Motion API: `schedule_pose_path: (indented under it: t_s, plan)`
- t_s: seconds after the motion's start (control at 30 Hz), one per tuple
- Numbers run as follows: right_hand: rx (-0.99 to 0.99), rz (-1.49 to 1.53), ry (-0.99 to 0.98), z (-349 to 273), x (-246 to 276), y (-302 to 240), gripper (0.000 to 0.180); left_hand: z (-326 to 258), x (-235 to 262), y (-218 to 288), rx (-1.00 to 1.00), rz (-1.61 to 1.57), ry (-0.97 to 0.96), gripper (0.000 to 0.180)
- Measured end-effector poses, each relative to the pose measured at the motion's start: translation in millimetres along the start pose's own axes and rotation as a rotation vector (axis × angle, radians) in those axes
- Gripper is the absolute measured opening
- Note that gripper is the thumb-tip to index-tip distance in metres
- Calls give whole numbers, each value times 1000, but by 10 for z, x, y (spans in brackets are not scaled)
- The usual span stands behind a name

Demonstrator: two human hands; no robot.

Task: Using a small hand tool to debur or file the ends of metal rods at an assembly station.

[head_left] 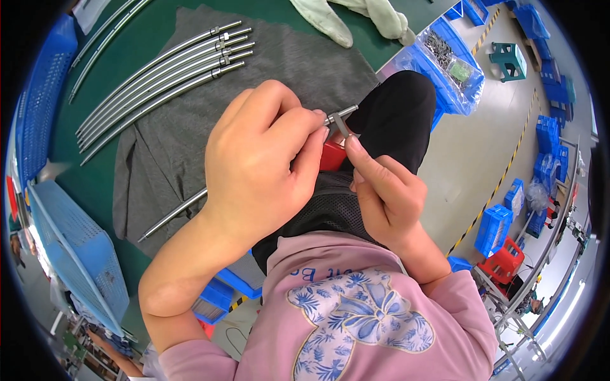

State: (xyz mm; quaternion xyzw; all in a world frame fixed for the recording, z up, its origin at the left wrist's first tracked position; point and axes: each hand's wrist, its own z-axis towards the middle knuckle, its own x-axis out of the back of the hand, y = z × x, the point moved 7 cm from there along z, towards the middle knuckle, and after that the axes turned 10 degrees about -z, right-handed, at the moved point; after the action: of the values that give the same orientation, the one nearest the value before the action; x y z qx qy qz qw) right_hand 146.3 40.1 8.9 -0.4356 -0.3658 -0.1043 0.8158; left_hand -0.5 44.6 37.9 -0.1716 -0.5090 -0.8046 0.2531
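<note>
A light-blue perforated plastic basket (82, 236) sits left of the dark grey cloth (149, 174) on the green table (105, 190); slim silver metal rods (162, 81) lie together there. The left hand (260, 149) has its grip closed around another silver rod (348, 111), beside the right hand (391, 193), whose fingertip grip pinches a flat grey strip (341, 126), seemingly touching that rod.

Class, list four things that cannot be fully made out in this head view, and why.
All in the head view:
- Metal rod: middle hidden by the left hand and forearm.
- Grey strip: lower end hidden by the right hand.
- White glove: cut off by the top edge.
- Small parts: too small to identify.
</note>
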Motion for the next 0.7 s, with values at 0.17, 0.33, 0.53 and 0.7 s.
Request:
schedule_pose_path:
  t_s: [0.17,0.33,0.53,0.7]
  plan:
    - [42,-48,33,-23,25,-44,41,-2,-8,-8,10,-16,-7,15]
    - [57,-184,-42,-2,20,-169,48,-8,-31,-21,28,-56,-13,15]
    - [139,-297,99,94,-61,-177,56,-10,-35,-35,33,-98,1,10]
    - [93,-272,-29,73,13,-169,54,14,-35,0,1,-68,-16,16]
